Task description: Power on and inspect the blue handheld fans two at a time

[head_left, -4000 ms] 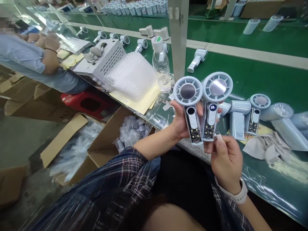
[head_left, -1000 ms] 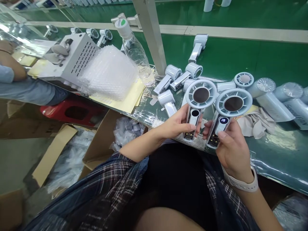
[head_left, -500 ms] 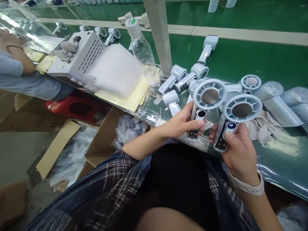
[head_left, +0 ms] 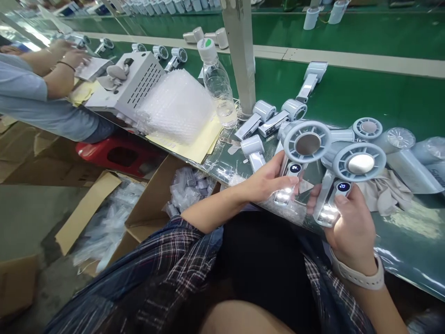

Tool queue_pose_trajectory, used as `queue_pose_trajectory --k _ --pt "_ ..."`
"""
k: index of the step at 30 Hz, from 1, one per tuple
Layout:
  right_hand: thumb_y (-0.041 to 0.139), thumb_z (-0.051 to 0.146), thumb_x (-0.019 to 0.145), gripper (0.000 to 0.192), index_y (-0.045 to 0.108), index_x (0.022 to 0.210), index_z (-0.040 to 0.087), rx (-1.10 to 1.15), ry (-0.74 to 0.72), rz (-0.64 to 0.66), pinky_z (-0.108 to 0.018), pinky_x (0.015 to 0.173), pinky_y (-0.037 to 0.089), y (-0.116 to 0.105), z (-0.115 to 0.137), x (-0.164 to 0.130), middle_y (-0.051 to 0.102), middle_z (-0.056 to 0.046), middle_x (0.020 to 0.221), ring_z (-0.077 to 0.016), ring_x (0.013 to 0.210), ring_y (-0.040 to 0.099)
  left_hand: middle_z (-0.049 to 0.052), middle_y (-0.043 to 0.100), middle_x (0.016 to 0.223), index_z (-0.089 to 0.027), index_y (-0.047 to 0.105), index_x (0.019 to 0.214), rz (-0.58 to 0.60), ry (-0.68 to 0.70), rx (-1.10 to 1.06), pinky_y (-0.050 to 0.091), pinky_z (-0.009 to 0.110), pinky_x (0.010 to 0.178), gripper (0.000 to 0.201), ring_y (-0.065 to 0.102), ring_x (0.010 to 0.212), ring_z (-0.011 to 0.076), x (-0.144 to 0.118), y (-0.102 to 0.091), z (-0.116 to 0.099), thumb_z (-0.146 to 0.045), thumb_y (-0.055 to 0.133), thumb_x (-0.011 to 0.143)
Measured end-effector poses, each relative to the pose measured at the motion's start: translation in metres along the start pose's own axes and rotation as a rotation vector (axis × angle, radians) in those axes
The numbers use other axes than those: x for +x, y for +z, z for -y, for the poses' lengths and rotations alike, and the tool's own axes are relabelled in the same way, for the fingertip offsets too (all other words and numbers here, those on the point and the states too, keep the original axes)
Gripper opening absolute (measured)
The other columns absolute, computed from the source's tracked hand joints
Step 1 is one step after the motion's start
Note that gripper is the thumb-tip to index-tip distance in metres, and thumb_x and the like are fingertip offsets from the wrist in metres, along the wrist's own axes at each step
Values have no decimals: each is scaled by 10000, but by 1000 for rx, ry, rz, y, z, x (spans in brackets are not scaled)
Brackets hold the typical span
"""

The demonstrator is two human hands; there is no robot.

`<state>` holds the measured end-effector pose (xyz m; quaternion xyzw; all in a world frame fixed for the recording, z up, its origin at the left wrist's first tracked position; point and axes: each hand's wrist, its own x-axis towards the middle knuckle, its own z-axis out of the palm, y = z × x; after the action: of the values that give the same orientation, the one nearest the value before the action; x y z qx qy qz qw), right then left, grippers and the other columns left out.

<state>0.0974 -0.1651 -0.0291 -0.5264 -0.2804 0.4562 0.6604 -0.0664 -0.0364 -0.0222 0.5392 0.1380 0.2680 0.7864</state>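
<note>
My left hand is closed round the handle of a light-blue handheld fan, thumb on its front below a small lit display reading about 84. In my right hand is a second handheld fan, its display showing 20 and my thumb just under it. Both fans are upright with their round grilles and silver centres facing me, side by side over the bench edge. Several more fans lie on the bench behind my left hand. A crumpled beige cloth lies beside my right hand.
A metal post rises from the bench near a plastic bottle. Left of these are bubble wrap on yellow paper and a grey metal box. An open carton stands below. Another person's arm is at far left.
The left fan's dark display has lit up with a number. Both fans have tilted slightly, their handles now reflecting bright light. The view has shifted a little, and the other person's hands have moved.
</note>
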Motion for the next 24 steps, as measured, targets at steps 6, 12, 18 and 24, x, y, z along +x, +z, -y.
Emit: queue_pose_trajectory --k 6,12,18,24 --pt "810 443 904 310 684 1146 297 -8 7 80 -397 596 614 -9 -1 2 760 -72 1008 -244 734 706 14 622 1050 -236 453 1155 -44 -33 -103 582 371 708 646 665 738 153 -2 -1 -3 -502 897 769" --pt "823 417 917 339 662 1191 301 -46 -41 91 -415 610 645 -12 -1 -1 772 -72 1029 -249 747 724 2 614 1036 -240 441 1149 31 -1 -78 573 360 744 557 669 769 147 -4 -7 1 -447 865 852" --pt "831 412 902 359 661 1190 282 2 4 46 -389 625 640 -13 -4 -1 786 -69 1064 -239 778 734 4 613 1039 -233 477 1124 69 -11 -92 601 366 733 533 686 781 155 -6 -9 1 -448 879 847" --pt "849 361 866 333 689 1142 265 49 42 5 -362 590 633 -13 -6 -1 798 -60 996 -235 745 745 3 593 1066 -226 471 1137 56 23 -104 595 337 714 501 690 778 139 -6 -8 2 -415 856 878"
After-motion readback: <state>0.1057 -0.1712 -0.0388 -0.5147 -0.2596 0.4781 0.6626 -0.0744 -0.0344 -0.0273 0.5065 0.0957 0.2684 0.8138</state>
